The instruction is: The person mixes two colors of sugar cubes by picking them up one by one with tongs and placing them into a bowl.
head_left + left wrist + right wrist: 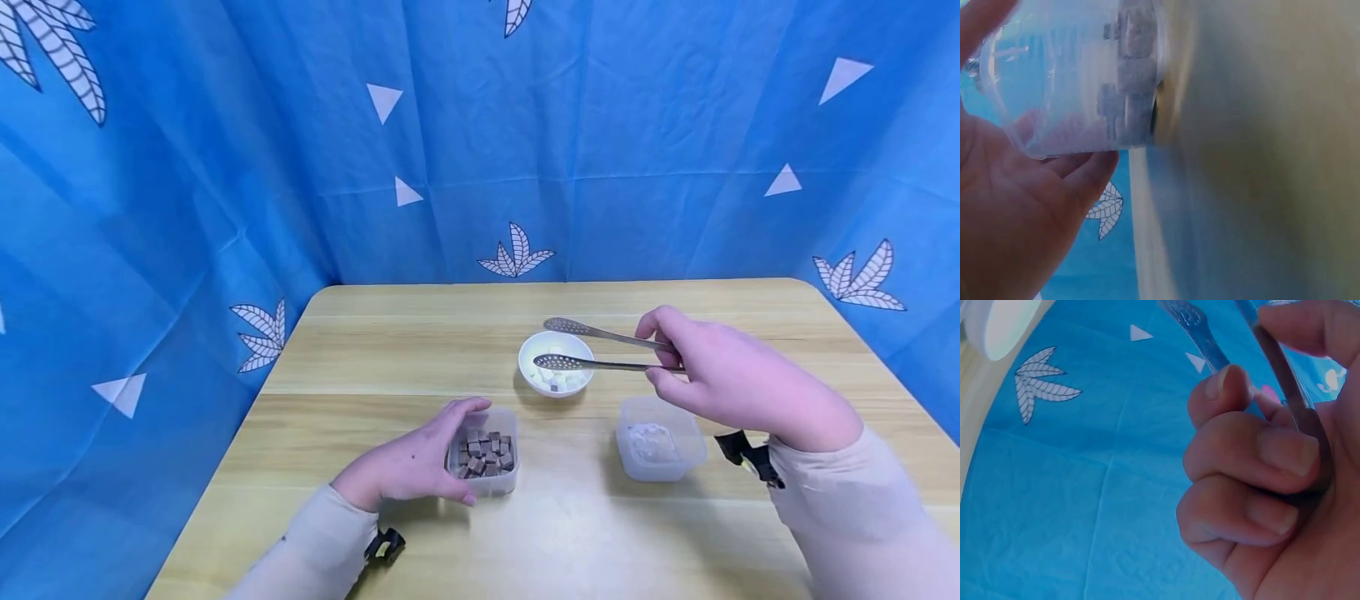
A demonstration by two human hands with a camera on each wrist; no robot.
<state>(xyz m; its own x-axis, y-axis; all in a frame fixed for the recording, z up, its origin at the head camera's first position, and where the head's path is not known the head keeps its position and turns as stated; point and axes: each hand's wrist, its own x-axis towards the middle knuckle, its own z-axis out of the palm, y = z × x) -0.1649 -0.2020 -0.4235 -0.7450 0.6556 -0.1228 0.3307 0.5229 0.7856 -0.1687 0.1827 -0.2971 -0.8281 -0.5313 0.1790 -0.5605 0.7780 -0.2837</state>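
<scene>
My left hand (416, 462) wraps round the side of a clear plastic tub (486, 454) filled with brown cubes (487, 454); the grip is clenched on its wall, fingers over the far rim and thumb at the near side, which I judge steadies the light tub on the wooden surface (420, 350); the left wrist view shows the palm (1016, 212) against the tub's clear wall (1066, 81) with the cubes (1132, 75) stacked inside.

My right hand (731, 379) holds a pair of metal tongs (600, 350) near their closed end; the grip is clenched on them, fingers curled over one arm and thumb under the other, as the right wrist view shows (1254, 469); the perforated tips stand apart, both hovering over a small white bowl (556, 363) of white cubes (557, 379); nothing sits between the tips.

A second clear tub (660, 438), holding something pale and powdery, sits on the surface just below the right hand, beside the bowl; a blue cloth backdrop (480, 142) with leaf prints surrounds the surface.
</scene>
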